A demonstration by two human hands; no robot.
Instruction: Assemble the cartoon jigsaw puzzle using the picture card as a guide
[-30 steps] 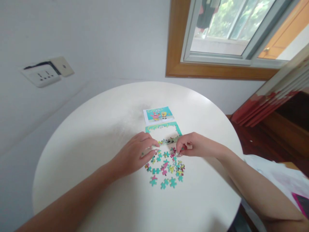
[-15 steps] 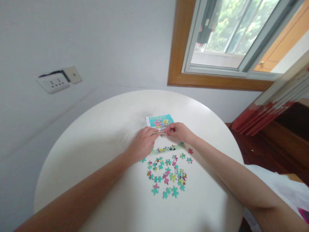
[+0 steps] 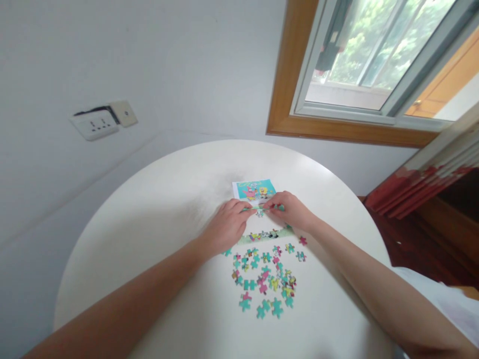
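My left hand (image 3: 228, 222) and my right hand (image 3: 290, 208) meet over the table, fingers pinched on the two ends of a thin green-edged puzzle strip (image 3: 257, 208). Just beyond them lies a picture card (image 3: 255, 190) with a pink and a yellow cartoon figure on teal. Under the strip a small bit of printed puzzle (image 3: 260, 213) shows, partly hidden. Nearer to me is a joined row of puzzle pieces (image 3: 264, 235), its ends close to my hands. Many loose pieces, teal, pink and yellow (image 3: 263, 284), are scattered below that row.
The round white table (image 3: 157, 279) stands against a wall with a socket plate (image 3: 95, 123). A wood-framed window (image 3: 352, 131) is at the upper right, beside a red and white curtain (image 3: 402, 189). White cloth (image 3: 441, 299) shows at the right edge.
The whole view has shifted slightly, so table items appear a little right and lower. Both hands stay together; the strip between them now shows as a thin green line.
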